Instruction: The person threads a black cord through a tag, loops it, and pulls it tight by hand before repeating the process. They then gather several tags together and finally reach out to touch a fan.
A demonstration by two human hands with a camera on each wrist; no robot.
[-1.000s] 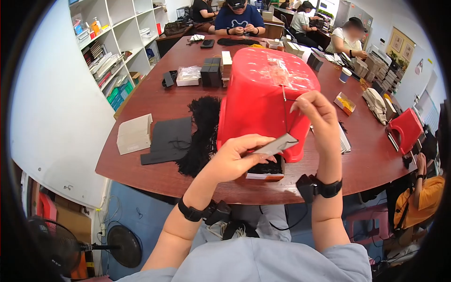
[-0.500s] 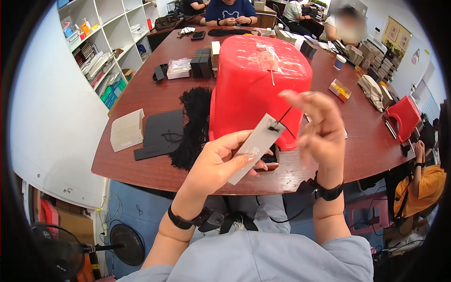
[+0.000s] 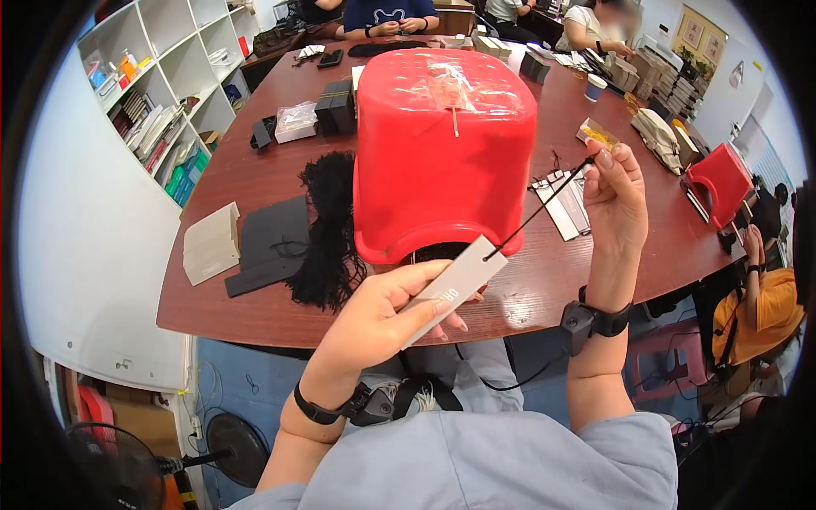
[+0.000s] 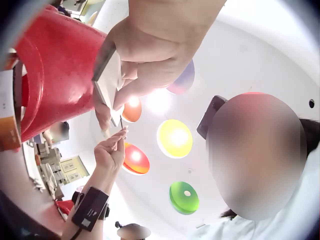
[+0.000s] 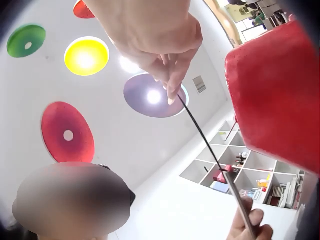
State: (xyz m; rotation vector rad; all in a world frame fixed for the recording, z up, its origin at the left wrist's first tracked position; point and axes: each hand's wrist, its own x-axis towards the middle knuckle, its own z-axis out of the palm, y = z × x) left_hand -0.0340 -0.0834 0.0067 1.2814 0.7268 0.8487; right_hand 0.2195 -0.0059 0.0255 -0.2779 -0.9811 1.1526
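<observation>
My left hand (image 3: 361, 319) grips a pale grey hang tag (image 3: 459, 285) with white lettering, holding it tilted between thumb and fingers in front of a red plastic stool (image 3: 442, 174). A black cord (image 3: 544, 206) passes through the hole at the tag's upper end. To the right, my right hand (image 3: 619, 191) pinches the cord's other end, and the cord runs straight between the two hands. The right wrist view shows the cord (image 5: 199, 129) leading down to the tag's edge (image 5: 239, 200). A thin metal hook (image 3: 456, 123) sticks out from under clear tape on the stool's top.
Left of the stool lie a bundle of black cords (image 3: 327, 212), a dark sheet (image 3: 272, 234) and a beige card (image 3: 211, 245). Several corded tags (image 3: 568, 208) lie to the right, near a small box of yellow bits (image 3: 597, 132). A paper cup (image 3: 595, 87) stands farther back.
The cord has come off the metal hook and now stretches from the tag to my right hand, which has moved right. The left hand has turned the tag and drawn it down and left.
</observation>
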